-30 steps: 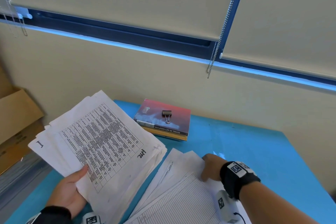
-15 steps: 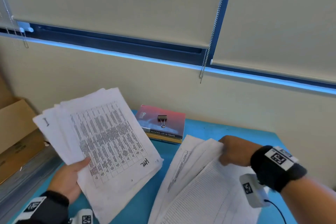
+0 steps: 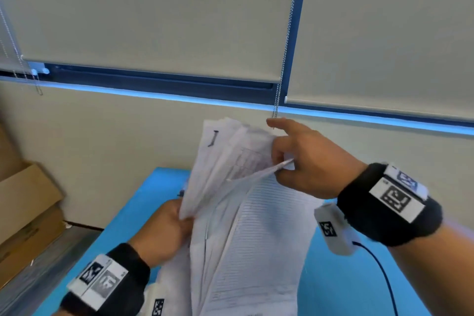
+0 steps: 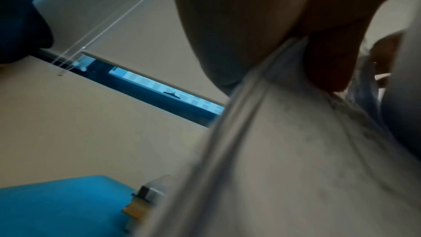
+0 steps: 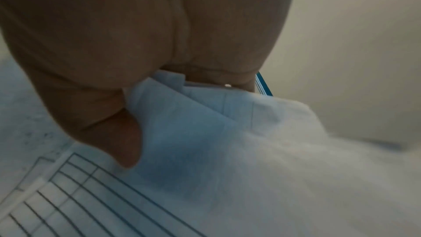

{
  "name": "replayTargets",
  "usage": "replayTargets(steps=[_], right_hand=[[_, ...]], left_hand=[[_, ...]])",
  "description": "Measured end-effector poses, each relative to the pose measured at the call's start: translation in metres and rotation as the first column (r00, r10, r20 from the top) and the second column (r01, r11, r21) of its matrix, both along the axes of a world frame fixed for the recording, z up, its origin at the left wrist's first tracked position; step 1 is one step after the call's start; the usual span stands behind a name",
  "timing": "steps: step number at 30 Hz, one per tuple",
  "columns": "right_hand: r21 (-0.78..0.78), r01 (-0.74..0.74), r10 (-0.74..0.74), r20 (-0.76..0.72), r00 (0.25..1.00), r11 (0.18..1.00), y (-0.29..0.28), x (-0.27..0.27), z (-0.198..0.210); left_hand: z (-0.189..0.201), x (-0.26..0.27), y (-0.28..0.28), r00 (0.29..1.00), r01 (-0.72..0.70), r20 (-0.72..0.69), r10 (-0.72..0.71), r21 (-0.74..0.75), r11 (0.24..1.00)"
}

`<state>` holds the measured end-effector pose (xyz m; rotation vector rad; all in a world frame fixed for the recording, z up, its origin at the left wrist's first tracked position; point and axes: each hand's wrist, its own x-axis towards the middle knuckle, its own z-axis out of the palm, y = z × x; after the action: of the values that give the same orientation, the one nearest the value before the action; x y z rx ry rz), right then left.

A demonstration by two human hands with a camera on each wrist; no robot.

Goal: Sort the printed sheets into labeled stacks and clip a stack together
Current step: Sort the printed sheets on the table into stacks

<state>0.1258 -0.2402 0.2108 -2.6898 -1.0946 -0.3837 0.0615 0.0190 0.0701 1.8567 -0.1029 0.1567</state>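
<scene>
Both hands up over blue table [image 3: 341, 277], paper raised between them. Left hand [image 3: 164, 228] grips fanned bundle of sheets [image 3: 220, 161] at near lower edge, thumb over, fingers curled behind. Right hand [image 3: 305, 159] pinches far top corner of lined sheet [image 3: 259, 226], index finger sticking out straight. Long axis of paper runs near-to-far, steeply tilted. Lined sheet lies right of bundle, overlapping it. Right hand nearer that corner, so likely peels it off rightward. No clip in view.

Beige wall [image 3: 107, 136], lowered blinds [image 3: 154, 15]
</scene>
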Motion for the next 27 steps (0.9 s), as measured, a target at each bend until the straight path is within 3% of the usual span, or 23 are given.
replayTargets(steps=[4,6,7,9,11,13,14,16,17,19,21,23,25,27], right_hand=[[0.009,-0.015,0.015,-0.016,1.000,1.000,0.002,-0.001,0.006],[0.016,0.018,-0.018,-0.016,1.000,1.000,0.000,-0.002,0.005],[0.012,0.035,-0.034,-0.015,0.999,0.999,-0.001,-0.003,0.004],[0.003,0.059,-0.059,-0.018,0.998,0.998,-0.003,-0.004,0.003],[-0.002,0.081,-0.081,-0.023,0.996,0.997,-0.004,-0.003,0.002],[-0.006,0.106,-0.106,-0.018,0.994,0.994,-0.005,-0.003,0.001],[-0.003,0.118,-0.118,-0.018,0.993,0.993,-0.005,-0.003,0.002],[0.008,0.127,-0.127,-0.012,0.992,0.992,-0.004,-0.004,0.002],[0.011,0.124,-0.124,-0.006,0.992,0.992,-0.003,-0.006,0.003],[0.006,0.117,-0.117,0.010,0.993,0.993,0.000,-0.010,0.002],[0.010,0.109,-0.110,0.040,0.993,0.994,0.003,-0.011,-0.001],[0.085,0.129,-0.139,0.126,0.982,0.988,-0.002,-0.007,-0.007],[0.325,0.184,-0.263,0.217,0.940,0.927,-0.017,-0.002,-0.019],[0.655,0.241,-0.395,0.097,0.913,0.717,-0.034,0.002,-0.041]], left_hand=[[0.002,-0.005,-0.012,0.996,0.024,0.075,-0.039,0.193,0.981],[0.003,-0.008,-0.015,0.996,0.049,0.062,-0.061,0.181,0.982],[0.004,-0.009,-0.016,0.998,0.049,0.043,-0.055,0.147,0.988],[0.006,-0.013,-0.018,0.995,0.076,-0.049,-0.083,-0.131,0.989],[0.004,-0.015,-0.015,0.981,0.092,-0.114,-0.156,-0.434,0.896],[0.000,-0.017,-0.013,0.971,0.174,-0.083,-0.225,-0.404,0.898],[-0.004,-0.018,-0.015,0.973,0.192,-0.065,-0.220,-0.290,0.938],[-0.010,-0.019,-0.025,0.992,0.107,-0.062,-0.110,-0.059,0.993],[-0.014,-0.019,-0.032,0.999,-0.014,-0.048,0.014,-0.007,1.000],[-0.022,-0.020,-0.044,0.977,-0.212,-0.037,0.211,-0.035,0.977],[-0.029,-0.019,-0.050,0.965,-0.264,-0.043,0.261,-0.100,0.959],[-0.037,-0.017,-0.050,0.956,-0.294,-0.033,0.293,-0.162,0.942],[-0.044,-0.015,-0.045,0.941,-0.337,-0.044,0.336,-0.222,0.915],[-0.046,-0.014,-0.038,0.929,-0.369,-0.077,0.363,-0.283,0.885]])
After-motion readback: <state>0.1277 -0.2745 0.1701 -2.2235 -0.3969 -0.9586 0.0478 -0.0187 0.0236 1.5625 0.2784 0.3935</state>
